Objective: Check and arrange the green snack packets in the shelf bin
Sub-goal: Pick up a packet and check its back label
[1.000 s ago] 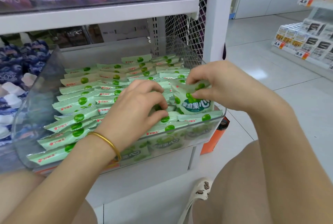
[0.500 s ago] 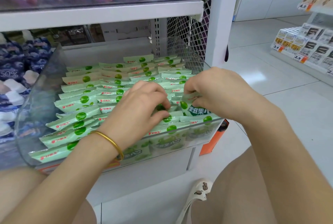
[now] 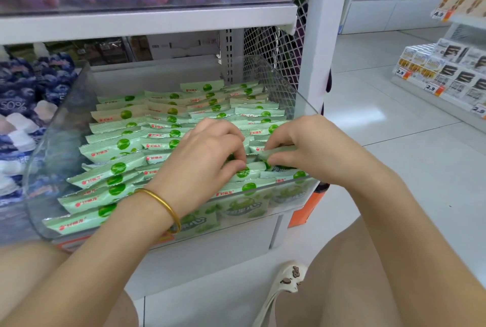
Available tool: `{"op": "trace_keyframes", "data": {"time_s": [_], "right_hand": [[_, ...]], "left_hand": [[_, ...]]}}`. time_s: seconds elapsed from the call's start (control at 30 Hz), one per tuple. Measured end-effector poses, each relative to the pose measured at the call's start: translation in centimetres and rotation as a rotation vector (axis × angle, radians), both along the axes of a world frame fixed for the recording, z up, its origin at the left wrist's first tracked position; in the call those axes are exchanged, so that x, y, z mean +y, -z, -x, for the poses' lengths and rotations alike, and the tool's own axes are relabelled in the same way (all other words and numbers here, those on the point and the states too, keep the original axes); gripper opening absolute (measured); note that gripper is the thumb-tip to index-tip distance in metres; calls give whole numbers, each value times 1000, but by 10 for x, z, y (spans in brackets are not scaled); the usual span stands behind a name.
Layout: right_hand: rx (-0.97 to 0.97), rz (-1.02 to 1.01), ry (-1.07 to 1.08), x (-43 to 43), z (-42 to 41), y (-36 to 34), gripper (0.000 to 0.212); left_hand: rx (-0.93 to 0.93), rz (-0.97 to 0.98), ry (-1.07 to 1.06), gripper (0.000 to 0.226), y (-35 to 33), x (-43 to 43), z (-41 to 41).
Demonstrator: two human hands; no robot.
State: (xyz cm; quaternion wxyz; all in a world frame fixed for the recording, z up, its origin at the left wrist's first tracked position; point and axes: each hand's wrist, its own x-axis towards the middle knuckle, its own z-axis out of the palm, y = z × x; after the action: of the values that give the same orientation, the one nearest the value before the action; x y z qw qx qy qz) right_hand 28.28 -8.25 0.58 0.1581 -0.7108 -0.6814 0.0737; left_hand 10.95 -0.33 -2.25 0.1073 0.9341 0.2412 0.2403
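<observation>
Lowered since a second ago, the packet (image 3: 280, 149) has been brought down from above the rows into the front right corner of the bin (image 3: 302, 98). Only its top seam and a strip of its printed face are now seen. It is pinched by that seam between the thumb and fingers of the right hand (image 3: 313, 148). The left hand (image 3: 205, 161) has been kept close beside it, its curled fingertips pinching the top of a neighbouring packet (image 3: 246, 171), seemingly so that a gap is held open. The green packets (image 3: 118, 146) are stood on edge in overlapping rows across the bin. Such packets are judged light, soft and crinkly, with a slick film that may slip. The flat crimped top seam is judged the surest place to be gripped, and the puffed middle is best left unsqueezed.
</observation>
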Motion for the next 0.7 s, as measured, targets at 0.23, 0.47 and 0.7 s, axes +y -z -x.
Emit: {"op": "trace_keyframes", "data": {"time_s": [0.23, 0.47, 0.7], "right_hand": [[-98, 132, -15, 14, 3, 7, 17], [-74, 16, 100, -2, 8, 6, 12], [-117, 96, 108, 9, 11, 18, 12]], "left_hand": [[29, -31, -12, 8, -2, -2, 0], [42, -28, -13, 7, -4, 0, 3], [28, -14, -13, 10, -8, 2, 5]]}}
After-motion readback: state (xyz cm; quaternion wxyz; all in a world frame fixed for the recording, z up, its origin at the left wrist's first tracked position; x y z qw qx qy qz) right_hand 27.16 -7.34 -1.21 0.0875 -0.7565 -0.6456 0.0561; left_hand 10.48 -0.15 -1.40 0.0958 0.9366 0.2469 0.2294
